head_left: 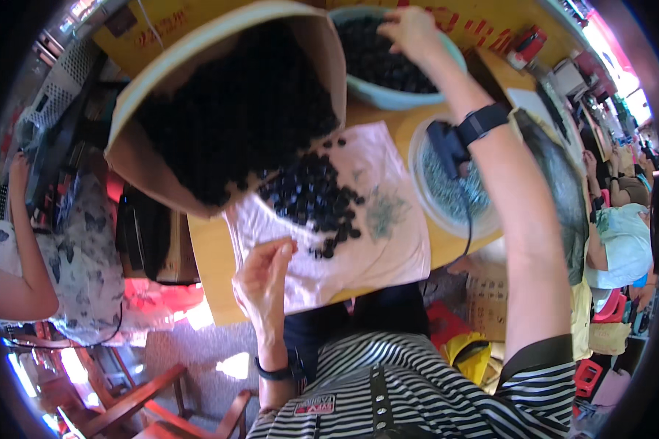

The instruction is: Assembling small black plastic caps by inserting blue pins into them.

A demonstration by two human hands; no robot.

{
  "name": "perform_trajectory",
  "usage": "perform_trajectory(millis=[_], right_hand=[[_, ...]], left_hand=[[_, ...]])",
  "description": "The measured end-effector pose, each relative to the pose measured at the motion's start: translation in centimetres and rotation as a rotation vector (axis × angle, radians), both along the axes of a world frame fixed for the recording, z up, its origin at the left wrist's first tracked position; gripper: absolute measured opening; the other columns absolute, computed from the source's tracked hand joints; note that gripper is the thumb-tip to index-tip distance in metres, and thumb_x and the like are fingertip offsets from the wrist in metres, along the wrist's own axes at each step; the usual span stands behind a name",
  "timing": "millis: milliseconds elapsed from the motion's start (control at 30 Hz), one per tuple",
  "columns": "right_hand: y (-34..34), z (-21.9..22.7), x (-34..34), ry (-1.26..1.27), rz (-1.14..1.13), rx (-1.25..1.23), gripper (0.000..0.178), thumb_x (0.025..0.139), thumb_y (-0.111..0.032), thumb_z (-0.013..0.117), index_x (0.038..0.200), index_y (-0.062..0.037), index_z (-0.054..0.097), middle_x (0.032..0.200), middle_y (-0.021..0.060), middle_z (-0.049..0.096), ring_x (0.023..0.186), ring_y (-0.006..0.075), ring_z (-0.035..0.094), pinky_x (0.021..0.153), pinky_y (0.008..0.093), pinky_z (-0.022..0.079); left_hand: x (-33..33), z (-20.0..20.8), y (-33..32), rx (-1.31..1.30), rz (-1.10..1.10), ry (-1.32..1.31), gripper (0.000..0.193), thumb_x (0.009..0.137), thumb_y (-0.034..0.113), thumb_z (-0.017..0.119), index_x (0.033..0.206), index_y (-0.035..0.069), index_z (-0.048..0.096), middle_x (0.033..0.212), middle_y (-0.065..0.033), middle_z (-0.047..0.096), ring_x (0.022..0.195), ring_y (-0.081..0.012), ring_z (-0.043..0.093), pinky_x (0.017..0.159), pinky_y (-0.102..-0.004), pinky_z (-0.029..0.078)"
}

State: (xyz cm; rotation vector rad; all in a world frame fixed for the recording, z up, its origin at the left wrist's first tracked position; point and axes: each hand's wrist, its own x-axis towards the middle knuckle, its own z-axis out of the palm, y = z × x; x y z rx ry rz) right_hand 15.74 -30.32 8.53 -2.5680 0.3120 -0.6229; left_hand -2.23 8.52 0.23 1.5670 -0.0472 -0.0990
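My left hand (262, 282) is over the front of a pale pink cloth (388, 256), thumb and fingers pinched together; whatever may be between them is too small to make out. Just beyond it, a heap of small, shiny black pieces (311, 190) spills from a large tilted tub (135, 157) full of the same dark pieces. Farther off, my right hand (410, 33) reaches over a pale green basin (377, 95) of black pieces, its fingers curled together above them. What those fingertips hold, if anything, does not show.
Right of the cloth stands a clear round container (432, 175) of small grey-green bits, partly behind my right forearm. A dark cable (467, 238) hangs from a device on that wrist. People sit at both sides; a wooden chair (146, 395) stands lower left.
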Motion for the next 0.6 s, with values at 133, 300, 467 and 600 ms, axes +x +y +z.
perform_trajectory(millis=[133,300,467,600], right_hand=[[7.6,6.5,-7.8,-0.01,-0.025,0.109,0.03,0.081,-0.011,0.063,0.105,0.0067,0.064,0.085,0.0212,0.068,0.059,0.0201,0.065,0.058,0.0318,0.053],[13.8,2.3,-17.3,0.061,0.433,0.069,0.019,0.085,-0.016,0.065,0.1,-0.0048,0.069,0.085,0.0023,0.066,0.071,0.0075,0.057,0.057,0.0241,0.044],[18.5,-4.0,-24.8,0.101,0.299,0.218,0.007,0.077,-0.003,0.068,0.082,-0.0025,0.064,0.074,0.0093,0.058,0.065,0.0247,0.06,0.059,0.0319,0.046],[20.5,-7.0,-26.5,0.04,0.216,0.31,0.007,0.077,-0.002,0.068,0.083,-0.003,0.063,0.077,0.0092,0.058,0.066,0.0257,0.059,0.059,0.0331,0.046]], left_hand=[[0.9,-1.0,0.6,0.104,-0.1,0.011,0.013,0.084,0.008,0.068,0.093,-0.002,0.069,0.083,-0.006,0.069,0.074,-0.009,0.062,0.071,-0.0221,0.049],[-0.2,-1.3,2.2,0.338,-0.089,-0.124,0.011,0.08,0.007,0.069,0.089,0.001,0.069,0.076,-0.0065,0.067,0.062,-0.0093,0.059,0.061,-0.0228,0.045],[-1.0,-1.2,2.0,0.455,-0.101,-0.22,0.01,0.078,0.006,0.069,0.087,0.002,0.07,0.074,-0.0061,0.066,0.059,-0.0106,0.058,0.058,-0.0229,0.044],[-0.8,-0.7,1.4,0.527,-0.143,-0.339,0.009,0.079,0.007,0.069,0.087,0.004,0.07,0.075,-0.0051,0.066,0.058,-0.0113,0.059,0.057,-0.0226,0.044]])
